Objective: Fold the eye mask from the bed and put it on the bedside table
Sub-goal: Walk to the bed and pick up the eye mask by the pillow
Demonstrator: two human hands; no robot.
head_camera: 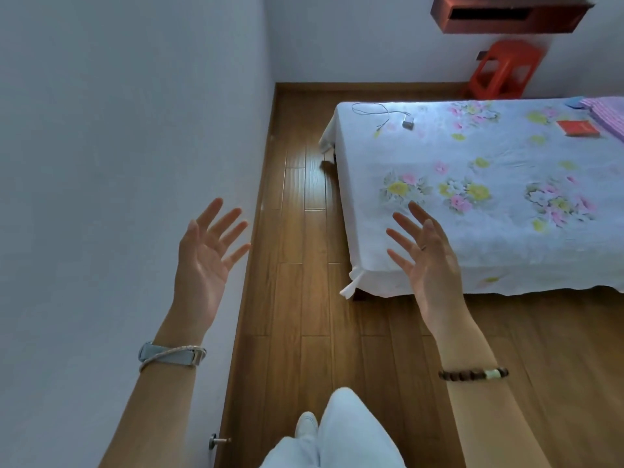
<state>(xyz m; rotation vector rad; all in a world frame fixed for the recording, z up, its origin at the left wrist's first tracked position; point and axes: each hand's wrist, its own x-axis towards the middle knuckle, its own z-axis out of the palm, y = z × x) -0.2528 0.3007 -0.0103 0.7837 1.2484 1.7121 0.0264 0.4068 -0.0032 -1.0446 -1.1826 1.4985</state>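
Both my hands are raised in front of me, palms facing me and fingers spread, holding nothing. My left hand (206,251) is in front of the white wall. My right hand (426,255) hovers over the near left corner of the bed (506,211), which has a white floral sheet. Far across the bed lies a flat red rectangular item (577,127); I cannot tell whether it is the eye mask. A small blue item (574,102) lies beside it. A dark brown wooden cabinet (506,15) stands at the top right.
A red plastic stool (503,69) stands past the bed's far end. A small charger with a cable (407,123) lies on the bed's far left corner. Purple striped cloth (607,113) is at the right edge. Wooden floor (304,265) runs between wall and bed.
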